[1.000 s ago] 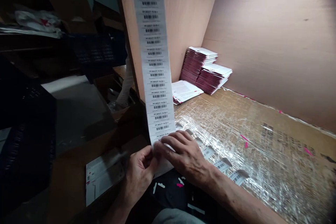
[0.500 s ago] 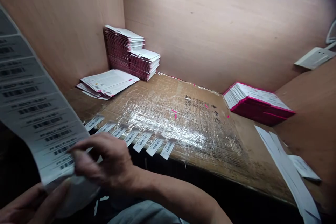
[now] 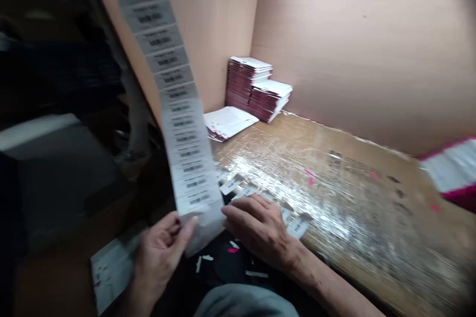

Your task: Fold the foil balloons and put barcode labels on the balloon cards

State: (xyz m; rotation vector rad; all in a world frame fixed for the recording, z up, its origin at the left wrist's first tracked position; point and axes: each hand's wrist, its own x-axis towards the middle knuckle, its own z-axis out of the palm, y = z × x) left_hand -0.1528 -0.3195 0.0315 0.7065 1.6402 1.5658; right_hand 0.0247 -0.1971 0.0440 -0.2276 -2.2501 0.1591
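- since half a second ago, the view has swung left and the right hand has moved off the face of the label strip to its right edge.
- left hand: thumb and fingers pinch the lower left edge of the strip, which rises toward twelve o'clock from there; its print is blurred.
- right hand: fingers close together and bent, tips at the strip's right edge; cannot tell if they grip it.
- single labels sit along the near edge of the film-covered bench, from eleven to three o'clock of the right hand.
- at twelve o'clock from that hand, a taller stack beside a shorter stack; just left of twelve, a flat pile.
- toward half past two, a pink-edged bundle, cut by the frame.
- at eight o'clock from the left hand, a printed card.
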